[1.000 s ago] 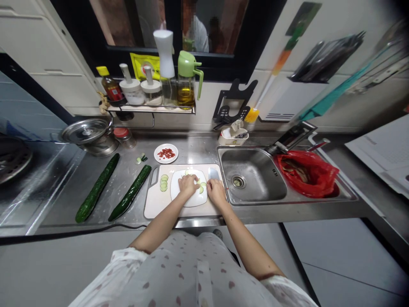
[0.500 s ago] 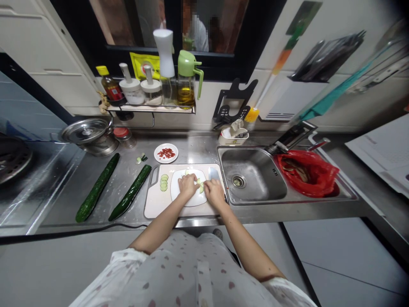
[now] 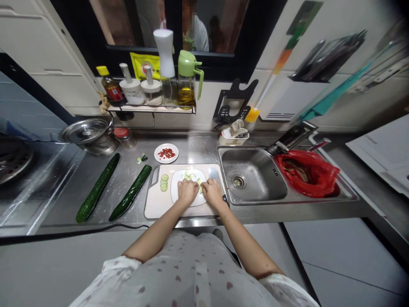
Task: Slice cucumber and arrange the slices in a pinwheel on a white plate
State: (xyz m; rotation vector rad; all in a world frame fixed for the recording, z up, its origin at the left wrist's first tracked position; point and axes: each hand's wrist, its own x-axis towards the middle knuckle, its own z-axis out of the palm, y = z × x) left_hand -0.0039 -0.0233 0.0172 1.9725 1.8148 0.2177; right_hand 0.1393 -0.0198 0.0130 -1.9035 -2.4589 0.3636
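A white plate [image 3: 174,197] lies on the pale cutting board [image 3: 153,207], and thin cucumber slices [image 3: 189,175] are spread near its far side. Over the plate's middle, my left hand [image 3: 188,192] has its fingers drawn together at a cucumber slice by its fingertips. My right hand [image 3: 212,192] pinches at a slice near the plate's right edge, close to the left fingertips. The fingers partly hide what they hold. Overlapping cucumber rounds [image 3: 164,182] rest on the board left of the plate. A knife [image 3: 214,173] lies on the board's right side, partly behind my right hand.
Two whole cucumbers [image 3: 98,187] lie to the left. Behind the board are a small plate [image 3: 156,157] of red pieces and cucumber scraps [image 3: 138,160]. A sink [image 3: 255,175] and red bag [image 3: 309,183] stand right. A bottle rack [image 3: 153,109] hangs above the counter.
My left hand has drawn slightly back toward me with its fingers closing together, uncovering more slices at the plate's far side. My right hand has shifted slightly left.
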